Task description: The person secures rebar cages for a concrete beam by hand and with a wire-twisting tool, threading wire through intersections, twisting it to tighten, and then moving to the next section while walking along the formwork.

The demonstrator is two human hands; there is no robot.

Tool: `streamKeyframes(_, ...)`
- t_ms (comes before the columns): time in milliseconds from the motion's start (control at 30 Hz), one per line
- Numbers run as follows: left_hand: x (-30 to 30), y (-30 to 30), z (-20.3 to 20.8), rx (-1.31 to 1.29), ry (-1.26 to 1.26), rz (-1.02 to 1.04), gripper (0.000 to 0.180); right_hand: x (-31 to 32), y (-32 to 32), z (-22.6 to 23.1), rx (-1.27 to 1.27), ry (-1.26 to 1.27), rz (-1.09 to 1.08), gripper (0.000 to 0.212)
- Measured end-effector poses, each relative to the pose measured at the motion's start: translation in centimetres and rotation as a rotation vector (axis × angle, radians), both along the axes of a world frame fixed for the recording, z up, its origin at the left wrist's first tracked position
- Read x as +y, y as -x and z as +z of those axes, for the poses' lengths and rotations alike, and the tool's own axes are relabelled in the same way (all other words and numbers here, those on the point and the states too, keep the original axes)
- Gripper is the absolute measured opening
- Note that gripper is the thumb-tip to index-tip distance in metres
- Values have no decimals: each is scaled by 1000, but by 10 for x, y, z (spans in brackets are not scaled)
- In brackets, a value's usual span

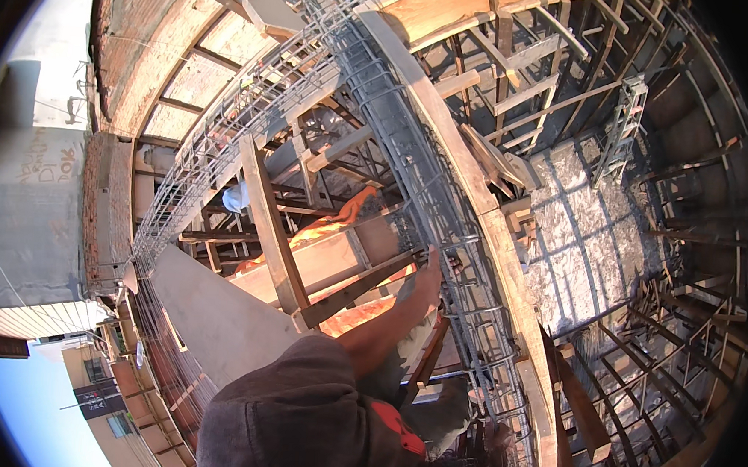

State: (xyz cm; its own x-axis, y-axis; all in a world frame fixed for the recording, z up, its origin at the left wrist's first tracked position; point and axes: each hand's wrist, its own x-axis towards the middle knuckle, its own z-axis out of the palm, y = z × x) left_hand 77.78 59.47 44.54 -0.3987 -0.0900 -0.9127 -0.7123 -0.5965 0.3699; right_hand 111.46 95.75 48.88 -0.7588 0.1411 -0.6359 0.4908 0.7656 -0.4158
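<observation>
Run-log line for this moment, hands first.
left hand: at rebar cage | right hand: not discernible | beside cage: timber plank | right of plank: ladder, sunlit floor

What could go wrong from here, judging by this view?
The bare left hand is right at the steel cage, so the bars might scratch or pinch it. Open gaps show on both sides of the wooden beam, so a misplaced foot could perhaps slip through.

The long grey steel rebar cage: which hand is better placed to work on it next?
Probably the left hand: it reaches the edge of the cage; the right hand cannot be made out.
</observation>
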Motion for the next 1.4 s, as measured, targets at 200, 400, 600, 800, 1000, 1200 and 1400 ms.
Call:
streamKeyframes(200,0,2,10,-76,93,63,73,6,11,18,-112,38,58,60)
streamKeyframes(400,18,21,58,-106,13,64,69,5,-22,-2,-108,-128,-8,60)
streamKeyframes(600,4,11,34,-97,25,148,57,-25,3,39,-149,-280,13,61)
streamKeyframes(800,-27,-16,6,-50,-135,145,47,-6,-33,4,-35,38,22,60)
streamKeyframes(1000,-17,-4,21,25,-169,42,44,1,-10,6,-22,17,60,56)
streamKeyframes(1200,-13,-4,19,86,-210,81,34,-12,16,24,71,-206,-60,56)
streamKeyframes(1400,-24,-14,9,133,-225,95,23,12,12,3,84,-54,-1,60)
